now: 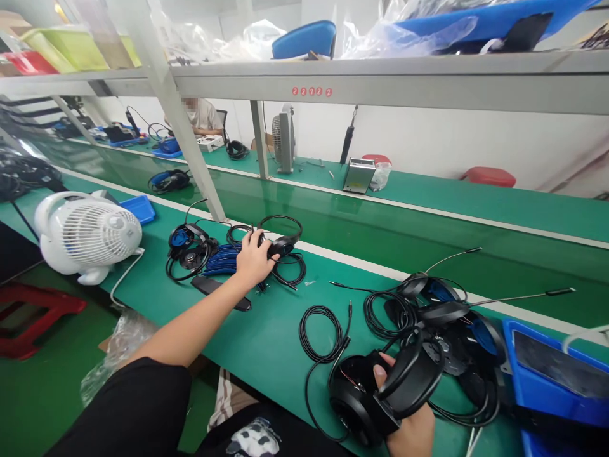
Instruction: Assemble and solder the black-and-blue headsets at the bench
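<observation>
**A:** What's the R hand got?

**B:** Clenched on a black over-ear hdset, thumb pressed on the earcup, near right on the green workbench. A coiled black cable lies just beside it. Can't tell if it's attached.

**A:** And the L hand?

**B:** Fingers spread over a 2nd black hdset, mid-bench. Can't tell if it's gripping or just resting there. Bundled blue cords sit just left of it, then a hdset w/ blue earcup.

**A:** Best way to handle 'em?

**B:** IMO hold by the cup, not the band, & keep cables slack so nothing snags on the hdset pile to the right.

**A:** Containers?

**B:** Blue plastic tray far right, w/ a dark flat sheet inside. Can't say what it is. Smaller blue tray far left, partly behind the white desk fan. Can't see into that one from here.
</observation>
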{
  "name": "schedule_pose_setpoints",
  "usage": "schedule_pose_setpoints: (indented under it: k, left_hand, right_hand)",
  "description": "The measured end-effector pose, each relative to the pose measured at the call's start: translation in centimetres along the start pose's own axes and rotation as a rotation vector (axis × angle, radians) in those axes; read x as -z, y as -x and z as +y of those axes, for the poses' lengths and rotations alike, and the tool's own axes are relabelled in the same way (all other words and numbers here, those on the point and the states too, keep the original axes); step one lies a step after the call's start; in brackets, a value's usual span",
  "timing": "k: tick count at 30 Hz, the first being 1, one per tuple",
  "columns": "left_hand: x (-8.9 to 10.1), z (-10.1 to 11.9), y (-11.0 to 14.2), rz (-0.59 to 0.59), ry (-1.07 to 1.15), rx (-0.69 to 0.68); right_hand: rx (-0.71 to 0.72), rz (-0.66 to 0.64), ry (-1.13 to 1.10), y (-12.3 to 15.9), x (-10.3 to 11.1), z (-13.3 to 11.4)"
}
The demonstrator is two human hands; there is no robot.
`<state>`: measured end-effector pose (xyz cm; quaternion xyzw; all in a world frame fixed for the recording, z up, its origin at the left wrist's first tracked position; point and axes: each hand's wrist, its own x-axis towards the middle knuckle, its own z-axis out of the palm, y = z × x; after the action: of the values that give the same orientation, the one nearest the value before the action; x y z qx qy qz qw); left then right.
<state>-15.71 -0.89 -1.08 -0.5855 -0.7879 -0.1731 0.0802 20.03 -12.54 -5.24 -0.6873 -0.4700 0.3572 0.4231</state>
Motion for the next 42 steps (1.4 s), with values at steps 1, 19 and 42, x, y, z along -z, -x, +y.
schedule_pose_setpoints:
  k: [1,19,42]
  left_hand:
    - [-0.1,0.2,0.0,-0.007,-0.001,-0.008]
    - [-3.1,2.6,1.0,-0.07,-0.001,0.021]
    - [-0.8,2.6,2.2,-0.159,-0.079,-0.011]
  right_hand:
    - [0.009,0.001,0.005,0.0,0.0,0.0]
    - [-0.047,-0.019,0.045,0.1,0.8,-0.5]
    - [-0.024,-0.027,0.002,-0.9,0.7,1.5]
